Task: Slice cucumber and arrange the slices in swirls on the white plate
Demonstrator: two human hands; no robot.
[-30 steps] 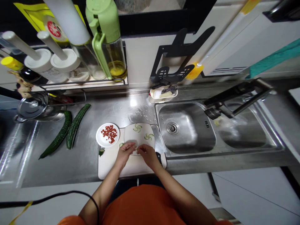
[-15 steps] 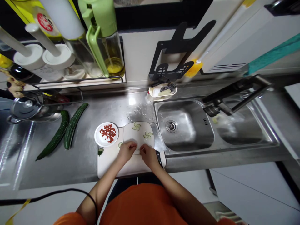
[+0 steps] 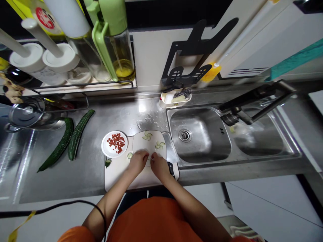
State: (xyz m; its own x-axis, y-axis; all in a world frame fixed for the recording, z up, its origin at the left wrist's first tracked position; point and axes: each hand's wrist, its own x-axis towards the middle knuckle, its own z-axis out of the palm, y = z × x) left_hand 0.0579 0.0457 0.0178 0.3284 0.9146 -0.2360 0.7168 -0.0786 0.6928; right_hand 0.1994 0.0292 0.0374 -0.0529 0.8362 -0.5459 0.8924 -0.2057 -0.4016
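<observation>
Where the left hand (image 3: 137,162) and right hand (image 3: 159,166) meet at the near edge of the white square plate (image 3: 141,144), knuckles hide their grip, so it cannot be told; a round white dish of red pieces (image 3: 106,150) adjoins left, a steel sink (image 3: 202,149) right.

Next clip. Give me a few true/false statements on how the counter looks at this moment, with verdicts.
1. The left hand and right hand meet at the near edge of the square white plate. True.
2. The round dish holds green slices. False: the round dish holds red pieces.
3. Two whole cucumbers lie on the counter left of the cutting board. True.
4. The oil bottle on the shelf has a red top. False: the oil bottle has a green top.
5. Two cucumber pinwheels lie on the square white plate. True.
</observation>
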